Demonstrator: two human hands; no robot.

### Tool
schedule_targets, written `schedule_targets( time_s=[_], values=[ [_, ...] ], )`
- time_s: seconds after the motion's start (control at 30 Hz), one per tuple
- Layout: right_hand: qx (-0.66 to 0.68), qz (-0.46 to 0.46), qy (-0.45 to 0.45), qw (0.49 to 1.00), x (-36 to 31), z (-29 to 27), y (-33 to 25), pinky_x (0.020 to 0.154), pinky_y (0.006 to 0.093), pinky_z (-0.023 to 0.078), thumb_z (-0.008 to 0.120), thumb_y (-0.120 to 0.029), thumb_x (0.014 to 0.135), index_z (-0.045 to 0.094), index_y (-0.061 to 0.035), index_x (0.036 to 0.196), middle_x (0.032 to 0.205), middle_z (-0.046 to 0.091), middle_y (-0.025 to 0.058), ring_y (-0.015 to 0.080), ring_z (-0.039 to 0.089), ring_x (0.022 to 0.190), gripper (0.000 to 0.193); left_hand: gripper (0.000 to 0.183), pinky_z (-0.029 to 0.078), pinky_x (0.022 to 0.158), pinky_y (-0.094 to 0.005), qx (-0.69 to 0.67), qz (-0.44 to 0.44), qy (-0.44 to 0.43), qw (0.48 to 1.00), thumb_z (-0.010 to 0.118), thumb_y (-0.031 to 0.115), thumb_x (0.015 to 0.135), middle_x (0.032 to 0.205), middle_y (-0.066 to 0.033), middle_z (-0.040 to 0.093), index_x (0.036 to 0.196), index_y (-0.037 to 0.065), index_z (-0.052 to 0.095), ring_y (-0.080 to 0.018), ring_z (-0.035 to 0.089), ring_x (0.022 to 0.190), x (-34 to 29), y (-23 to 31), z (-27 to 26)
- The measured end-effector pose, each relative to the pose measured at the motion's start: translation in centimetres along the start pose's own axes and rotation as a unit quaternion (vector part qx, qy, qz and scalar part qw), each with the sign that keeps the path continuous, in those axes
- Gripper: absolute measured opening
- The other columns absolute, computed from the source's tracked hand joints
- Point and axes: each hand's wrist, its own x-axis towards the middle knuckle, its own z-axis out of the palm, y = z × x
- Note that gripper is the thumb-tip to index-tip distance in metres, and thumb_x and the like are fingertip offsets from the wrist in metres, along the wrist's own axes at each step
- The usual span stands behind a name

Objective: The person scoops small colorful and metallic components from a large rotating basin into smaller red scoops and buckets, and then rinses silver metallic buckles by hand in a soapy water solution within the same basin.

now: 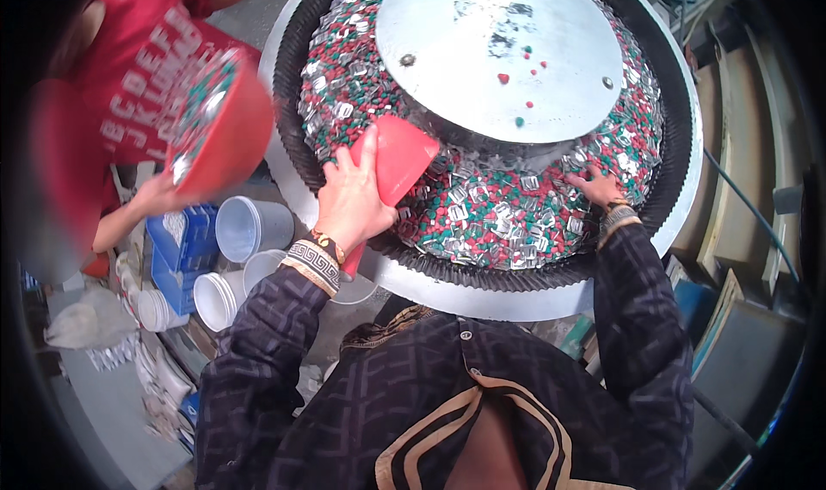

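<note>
Notice, at the near-left side of the round metal disc (pixel 482 86), landmark for all places here, a red scoop (pixel 408 159). Running obliquely with its long axis, from the handle (pixel 350 265), on the side away from the disc, up to the wide end, just beside the near-left edge of the disc. Gripped by the left hand (pixel 353 199), with fingers and thumb wrapped on it, so clearly nearer to this hand than to the right hand (pixel 600 187). To be found leftward from the right hand, well apart, across the stretch in front of the disc. At the near-right side of the disc, notice right fingers, half bent and put among small red and green pieces (pixel 340 77) and flat silvery pieces (pixel 530 183); impossible to tell if pinching any. Around the disc, see the same mixture in a thick ring. Farther from the disc, around this ring, see a black ribbed wall (pixel 674 86), then a pale rim (pixel 533 305). Left of the disc, beyond the rim, see a red container (pixel 228 137) loaded with similar pieces, held by a co-worker's hand (pixel 159 194). Near-left from the disc, farther out, see white buckets (pixel 277 223) and blue crates (pixel 176 275)
</note>
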Motion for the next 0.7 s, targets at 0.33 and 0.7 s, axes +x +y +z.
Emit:
schedule_targets(
  time_s=[0.33,0.7],
  values=[
    [0.37,0.037,-0.174,0.912,-3.4,6.4,-4.7,0.09,0.0419,0.042,0.07,-0.051,0.068,0.017,0.0015,0.142,0.127,0.048,0.0198,0.0272,0.051,0.108,0.106,0.115,0.044,0.093,-0.0425,-0.206,0.059,-0.102,0.971,0.073,0.025,0.056,0.112,-0.0313,0.039,0.142,0.002,0.0,-0.0455,0.05,0.101,3.9,2.4,8.8],
    [0.606,-0.092,-0.244,0.752,-10.1,10.1,-21.7,0.092,0.0421,0.042,0.06,-0.042,0.078,0.023,-0.014,0.144,0.14,0.034,0.0182,0.0323,0.048,0.117,0.08,0.086,0.053,0.071,-0.0351,-0.6,-0.043,-0.184,0.777,0.067,0.015,0.062,0.112,-0.0208,0.048,0.131,0.0,0.017,-0.0318,0.06,0.089,5.1,1.0,11.2]
  ],
)
